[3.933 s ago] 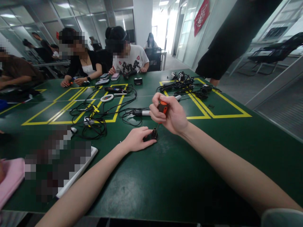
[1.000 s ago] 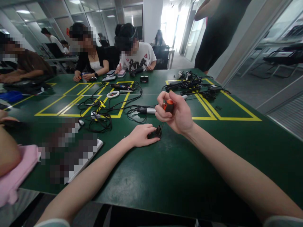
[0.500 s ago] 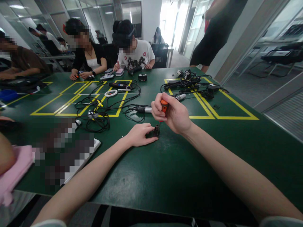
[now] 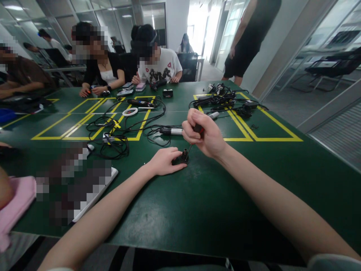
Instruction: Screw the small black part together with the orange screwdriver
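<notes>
My left hand (image 4: 165, 161) rests on the green table, its thumb and fingers closed round a small black part (image 4: 184, 158) with a short metal tube standing up from it. Above and to the right, my right hand (image 4: 204, 133) is wrapped round the red and black handle of a screwdriver (image 4: 199, 128). The thin shaft slants down to the black part on its right side. Whether the tip sits in a screw there is too small to tell.
Behind my hands lies a grey and black pen-shaped tool (image 4: 172, 131) with its cable. Coiled black cables (image 4: 113, 145) lie left, a tangle of black tools (image 4: 220, 99) at the back right. A white-edged pixelated object (image 4: 113, 173) is near my left forearm. Co-workers sit across the table (image 4: 225, 210).
The screwdriver handle has turned in my right hand: less orange shows and its dark side faces me. My left hand stays on the black part. The whole view has shifted slightly.
</notes>
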Motion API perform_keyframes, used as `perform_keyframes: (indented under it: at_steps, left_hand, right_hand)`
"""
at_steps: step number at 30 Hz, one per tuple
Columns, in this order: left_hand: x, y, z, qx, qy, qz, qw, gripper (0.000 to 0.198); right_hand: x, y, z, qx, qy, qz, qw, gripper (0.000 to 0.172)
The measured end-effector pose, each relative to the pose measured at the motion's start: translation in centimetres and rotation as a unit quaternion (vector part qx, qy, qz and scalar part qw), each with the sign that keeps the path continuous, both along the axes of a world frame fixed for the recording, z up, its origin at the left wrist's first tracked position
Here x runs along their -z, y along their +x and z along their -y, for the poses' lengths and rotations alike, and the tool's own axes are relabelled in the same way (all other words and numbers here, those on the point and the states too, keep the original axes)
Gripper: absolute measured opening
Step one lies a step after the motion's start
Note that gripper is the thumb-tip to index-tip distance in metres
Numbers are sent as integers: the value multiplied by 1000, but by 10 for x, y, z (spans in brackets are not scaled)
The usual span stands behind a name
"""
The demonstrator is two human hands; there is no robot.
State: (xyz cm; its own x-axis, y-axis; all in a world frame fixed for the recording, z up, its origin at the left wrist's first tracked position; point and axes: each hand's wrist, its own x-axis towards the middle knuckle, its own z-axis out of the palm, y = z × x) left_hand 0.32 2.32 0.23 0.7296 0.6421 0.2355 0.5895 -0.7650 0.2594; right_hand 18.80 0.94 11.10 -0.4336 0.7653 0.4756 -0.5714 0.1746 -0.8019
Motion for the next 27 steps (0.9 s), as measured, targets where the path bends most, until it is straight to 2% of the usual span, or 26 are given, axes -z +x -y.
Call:
perform_keyframes:
  at_steps: [8, 14, 17, 23, 27]
  left_hand:
    - [0, 0, 0, 0, -1, 6, 1000, 36]
    - [0, 0, 1, 2, -3, 9, 1000, 36]
    - [0, 1, 1, 2, -7, 11, 1000, 36]
    - [1, 0, 1, 5, -4, 11, 1000, 35]
    - [0, 1, 1, 3, -8, 5, 1000, 36]
  right_hand:
    - [-2, -2, 2, 35, 6, 23, 999, 53]
    - [-4, 2, 4, -30, -20, 37, 999, 47]
    - [-3, 1, 5, -34, -24, 45, 998, 50]
    - [-6, -1, 4, 1, -11, 50, 999, 52]
    - [-10, 2, 3, -26, -47, 61, 997, 60]
